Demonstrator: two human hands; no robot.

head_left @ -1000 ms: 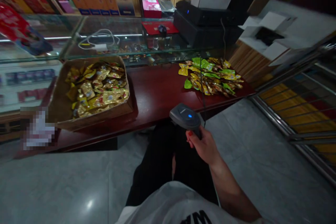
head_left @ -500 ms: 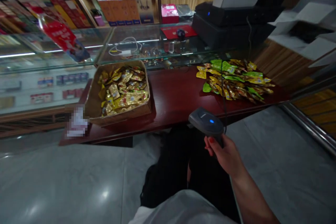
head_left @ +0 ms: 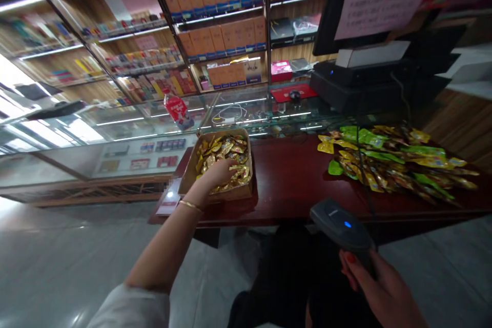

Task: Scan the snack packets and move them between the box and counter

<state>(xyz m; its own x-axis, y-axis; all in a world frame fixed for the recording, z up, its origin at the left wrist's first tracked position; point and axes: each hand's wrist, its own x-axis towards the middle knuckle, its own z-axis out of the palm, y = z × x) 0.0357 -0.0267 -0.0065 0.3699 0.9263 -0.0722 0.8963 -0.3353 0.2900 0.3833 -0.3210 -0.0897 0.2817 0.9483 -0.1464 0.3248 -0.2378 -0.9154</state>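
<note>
My left hand [head_left: 221, 173] reaches into a cardboard box [head_left: 184, 184] filled with small gold and yellow packets [head_left: 219, 149]. Its fingertips are among the packets and blurred, so I cannot make out whether they grip one. In my right hand [head_left: 378, 279] is a dark barcode scanner [head_left: 340, 225] with a blue light on top, held by its handle over the counter's near edge. To the right on the reddish-brown counter [head_left: 284, 179] lies a spread pile of green, yellow and brown packets [head_left: 392, 156]. The scanner's cable crosses in front of that pile.
A red-labelled bottle [head_left: 177, 110] stands on the glass display case [head_left: 154, 118] behind the box. Further right are a white cable [head_left: 230, 113], a mouse [head_left: 294, 95] on a red mat and a dark monitor [head_left: 326, 20]. A paper card [head_left: 169, 200] lies left of the box.
My left hand has come into view and gone into the box of gold packets. The view has shifted upward and left. My right hand still holds the scanner.
</note>
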